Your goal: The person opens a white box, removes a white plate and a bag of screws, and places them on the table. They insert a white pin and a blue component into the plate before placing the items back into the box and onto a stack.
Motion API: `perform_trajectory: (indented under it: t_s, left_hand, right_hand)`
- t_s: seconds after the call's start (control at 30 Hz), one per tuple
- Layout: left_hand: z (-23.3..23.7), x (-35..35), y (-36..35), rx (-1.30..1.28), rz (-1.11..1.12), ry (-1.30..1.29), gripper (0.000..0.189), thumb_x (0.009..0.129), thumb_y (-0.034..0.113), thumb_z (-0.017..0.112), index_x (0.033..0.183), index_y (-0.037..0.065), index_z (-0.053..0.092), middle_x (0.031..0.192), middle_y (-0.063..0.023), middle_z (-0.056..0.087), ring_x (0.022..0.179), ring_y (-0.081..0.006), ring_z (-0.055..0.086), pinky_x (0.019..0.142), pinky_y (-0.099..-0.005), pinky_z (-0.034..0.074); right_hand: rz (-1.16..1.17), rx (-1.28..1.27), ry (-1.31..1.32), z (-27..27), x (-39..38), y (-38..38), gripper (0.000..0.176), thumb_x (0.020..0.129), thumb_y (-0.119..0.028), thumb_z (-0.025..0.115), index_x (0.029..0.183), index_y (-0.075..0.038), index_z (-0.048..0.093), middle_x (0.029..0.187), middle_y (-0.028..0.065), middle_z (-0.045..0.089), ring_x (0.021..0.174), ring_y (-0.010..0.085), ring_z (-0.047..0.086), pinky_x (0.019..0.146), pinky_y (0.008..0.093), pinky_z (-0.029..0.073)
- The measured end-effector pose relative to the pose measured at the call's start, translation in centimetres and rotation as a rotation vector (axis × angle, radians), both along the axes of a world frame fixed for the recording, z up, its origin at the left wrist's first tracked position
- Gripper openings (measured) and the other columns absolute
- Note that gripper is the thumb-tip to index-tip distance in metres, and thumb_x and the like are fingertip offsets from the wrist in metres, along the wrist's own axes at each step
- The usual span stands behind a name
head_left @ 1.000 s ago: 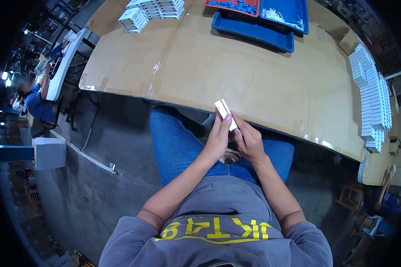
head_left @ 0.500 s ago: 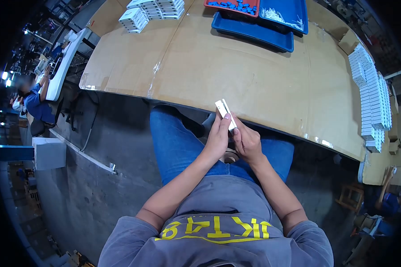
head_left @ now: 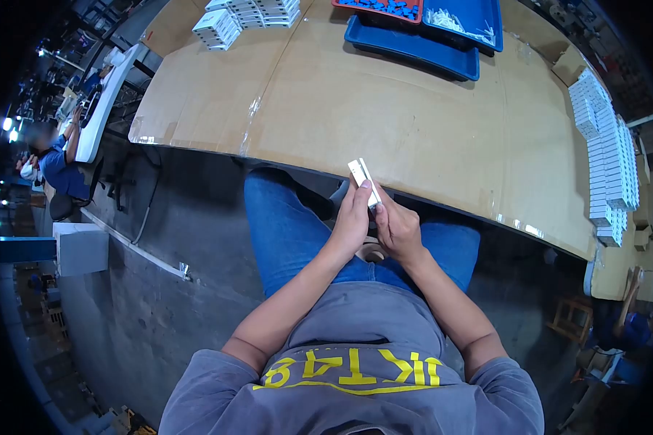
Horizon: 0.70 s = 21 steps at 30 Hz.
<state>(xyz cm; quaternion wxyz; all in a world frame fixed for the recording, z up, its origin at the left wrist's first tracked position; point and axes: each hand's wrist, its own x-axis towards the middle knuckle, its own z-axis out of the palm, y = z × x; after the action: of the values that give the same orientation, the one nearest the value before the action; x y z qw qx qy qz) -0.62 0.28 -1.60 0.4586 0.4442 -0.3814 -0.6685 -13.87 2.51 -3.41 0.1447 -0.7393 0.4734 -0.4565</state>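
A slim white rectangular plastic piece [head_left: 363, 176] with a dark slot along one side is held in both hands, over my lap by the table's front edge. My left hand [head_left: 352, 217] is closed on its left side, the thumb lying along it. Wrapped round its lower right end is my right hand [head_left: 399, 226], with the thumb pressed on the near end. The piece tilts, its far end pointing up and left. Its underside and the fingers beneath are hidden.
The cardboard-covered table [head_left: 326, 109] bears white stacked units [head_left: 257, 16] at back left and long stacks [head_left: 606, 159] at right. At the back are a red tray [head_left: 377, 11] of blue parts, a blue tray [head_left: 479, 43] of white parts and another blue tray [head_left: 413, 52]. A person [head_left: 62, 170] sits far left.
Both hands have shifted very slightly left and up with the white piece. My grip on it looks almost the same.
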Motion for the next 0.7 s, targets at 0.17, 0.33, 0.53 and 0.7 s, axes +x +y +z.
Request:
perform_trajectory:
  t_s: [0.17,0.33,0.53,0.7]
  left_hand:
    - [0.0,0.0,0.0,0.030,-0.004,0.018,0.042,0.112,0.044,0.041,0.124,0.006,0.056,0.103,-0.0011,0.056,0.096,-0.0099,0.053,0.087,-0.0301,0.046]
    - [0.6,0.3,0.0,0.093,-0.054,0.027,0.041,0.114,0.035,0.039,0.139,0.004,0.048,0.109,-0.0048,0.056,0.100,-0.0112,0.053,0.090,-0.0273,0.047]
    - [2.1,1.3,-0.6,0.058,-0.081,0.046,0.048,0.113,0.032,0.042,0.153,0.006,0.039,0.119,-0.0043,0.057,0.104,-0.0101,0.055,0.088,-0.0259,0.049]
    - [2.0,2.7,-0.6,-0.153,-0.119,-0.006,0.070,0.096,0.013,0.063,0.158,0.007,0.031,0.144,-0.0124,0.054,0.134,-0.0211,0.053,0.115,-0.0375,0.041]
  right_hand:
    - [-0.011,-0.079,-0.018,-0.2,0.3,-0.2,0.037,0.103,-0.006,0.057,0.133,0.015,0.061,0.111,0.0290,0.073,0.077,0.0338,0.075,0.067,0.0396,0.060]
    - [-0.014,0.031,-0.025,0.4,0.2,0.2,0.037,0.104,-0.007,0.057,0.136,0.012,0.061,0.113,0.0288,0.073,0.081,0.0354,0.076,0.070,0.0396,0.061]
    - [0.029,0.153,-0.131,2.0,0.0,0.2,0.039,0.106,-0.013,0.058,0.140,0.005,0.061,0.130,0.0264,0.068,0.109,0.0354,0.073,0.087,0.0389,0.060]
    - [0.026,0.366,-0.468,2.3,-1.0,-0.4,0.040,0.110,-0.022,0.054,0.141,0.004,0.061,0.144,0.0203,0.063,0.128,0.0259,0.065,0.101,0.0355,0.054]
